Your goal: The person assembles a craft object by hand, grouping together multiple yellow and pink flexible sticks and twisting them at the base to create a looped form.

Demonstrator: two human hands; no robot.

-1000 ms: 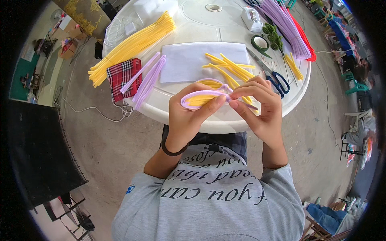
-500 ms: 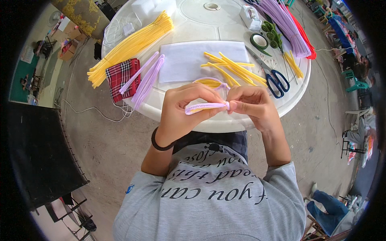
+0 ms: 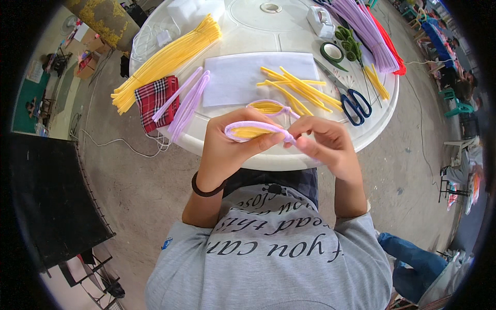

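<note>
Near the table's front edge, my left hand (image 3: 226, 147) pinches a petal shape bent from pipe cleaners (image 3: 247, 132), a yellow middle inside a lilac rim. At its twisted lilac end, the thumb and fingers of my right hand (image 3: 330, 143) are closed on the stem. A second yellow-and-lilac petal (image 3: 267, 107) lies just beyond my hands, on the front edge of a white sheet (image 3: 235, 77). Several short yellow pipe cleaners (image 3: 305, 93) are scattered over the sheet's right side. Dark-handled scissors (image 3: 355, 106) rest to the right of them.
Lilac pipe cleaners (image 3: 190, 103) lie over a red plaid cloth (image 3: 147, 106) at left, beside a long yellow bundle (image 3: 165, 64). At right are green tape (image 3: 333, 53), a tape dispenser (image 3: 321, 21), green coiled pieces (image 3: 349, 45) and a lilac bundle (image 3: 369, 39).
The petal in my left hand has turned, so its yellow middle faces up and shows wider. My right hand has shifted slightly right and down at the twisted end.
</note>
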